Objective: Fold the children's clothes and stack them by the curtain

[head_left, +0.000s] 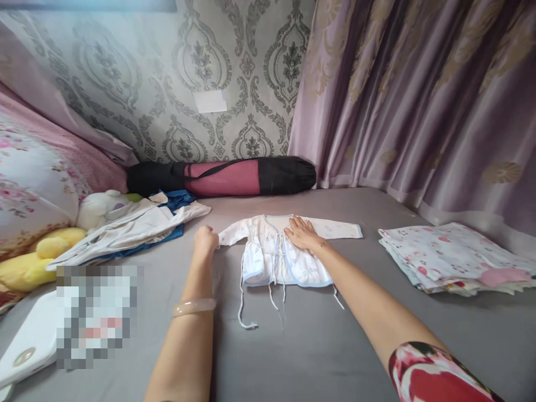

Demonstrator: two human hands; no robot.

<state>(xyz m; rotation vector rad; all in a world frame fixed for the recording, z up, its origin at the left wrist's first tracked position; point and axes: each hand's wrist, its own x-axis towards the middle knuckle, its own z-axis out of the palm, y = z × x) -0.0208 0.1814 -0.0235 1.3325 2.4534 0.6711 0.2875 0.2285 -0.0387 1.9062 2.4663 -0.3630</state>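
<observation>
A small white baby jacket (262, 254) with pale blue edging and several hanging tie strings lies spread on the grey sheet (268, 363). One sleeve stretches out to each side. At the end of the left sleeve, my left hand (206, 240) is closed on the cuff; its fingertips are mostly hidden. My right hand (302, 233) lies flat on the upper right part of the jacket, fingers stretched out. A pale bangle circles my left wrist.
Folded printed cloths (456, 257) are stacked at the right. Left are loose white and blue clothes (138, 223), plush toys (62, 245), a white device (33, 335) and a blurred-out item (100, 318). A long pink and black bag (226, 177) lies along the wall.
</observation>
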